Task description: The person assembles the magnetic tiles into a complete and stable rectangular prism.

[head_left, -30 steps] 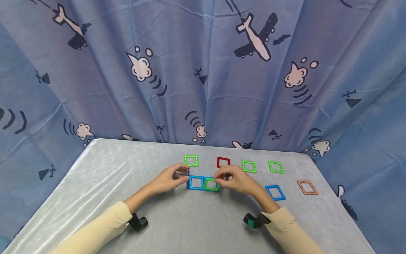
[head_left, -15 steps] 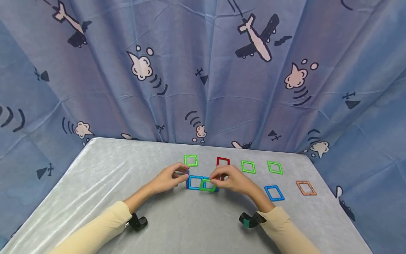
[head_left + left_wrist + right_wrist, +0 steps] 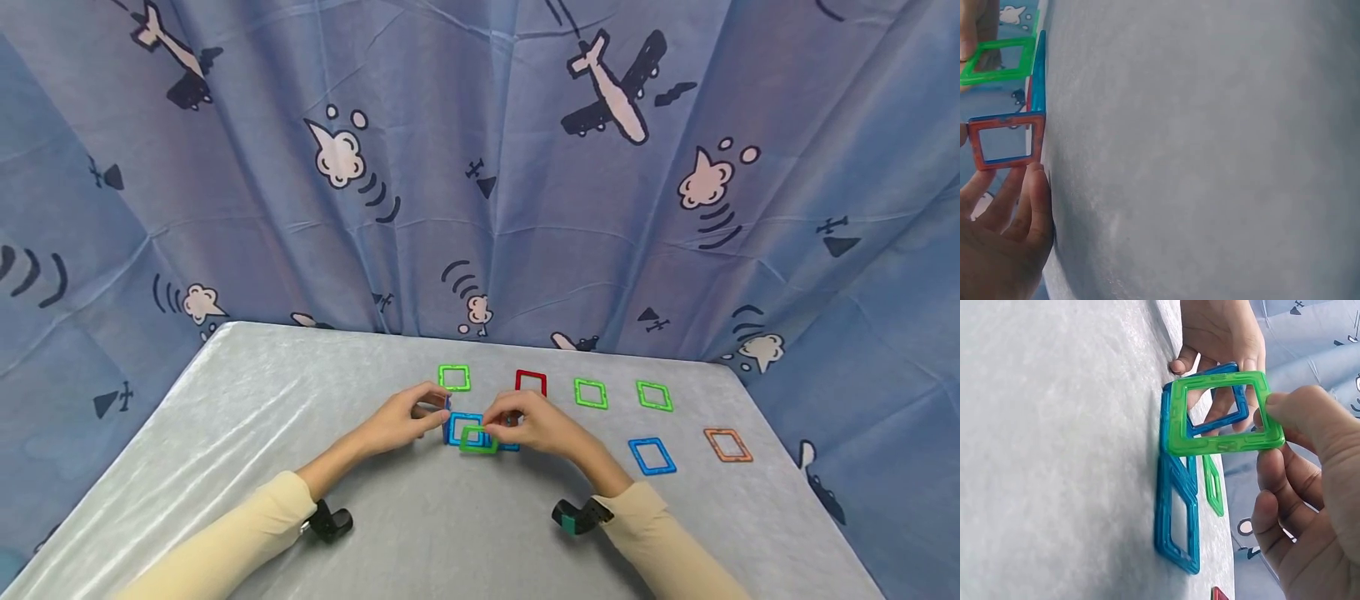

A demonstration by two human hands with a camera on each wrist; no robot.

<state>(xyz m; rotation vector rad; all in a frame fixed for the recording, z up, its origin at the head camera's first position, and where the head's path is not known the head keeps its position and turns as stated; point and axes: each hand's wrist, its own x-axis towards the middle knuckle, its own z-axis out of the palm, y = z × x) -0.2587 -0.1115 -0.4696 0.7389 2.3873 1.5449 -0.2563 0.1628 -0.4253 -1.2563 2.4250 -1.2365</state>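
pinching, right hand (image 3: 542, 423): i hold a green square frame (image 3: 1229, 445) at one side, thumb over its rim, the grip narrow.
green frame's place: raised off the table (image 3: 420, 517), overlapping the nearer flat blue frame (image 3: 467, 415) in the head view; i cannot tell whether the two touch.
left hand (image 3: 401, 421): my fingertips hold an upright square frame (image 3: 1038, 140) by its edges, fingers curved around it.
upright frame's colours: orange-red in the left wrist view, blue in the right wrist view.
upright frame's place: on edge at the left end of the flat blue pair, apart from the green one.
second flat blue frame (image 3: 1166, 512): edge to edge with the first, partly under my right hand in the head view.
back row: a lime frame (image 3: 454, 366), a red frame (image 3: 531, 372) partly behind my right hand, then two more green frames, one left (image 3: 591, 382), one right (image 3: 654, 384).
right side: a loose blue frame (image 3: 645, 441) and an orange frame (image 3: 737, 459), both flat, well apart.
backdrop: a blue curtain (image 3: 420, 267) printed with planes.
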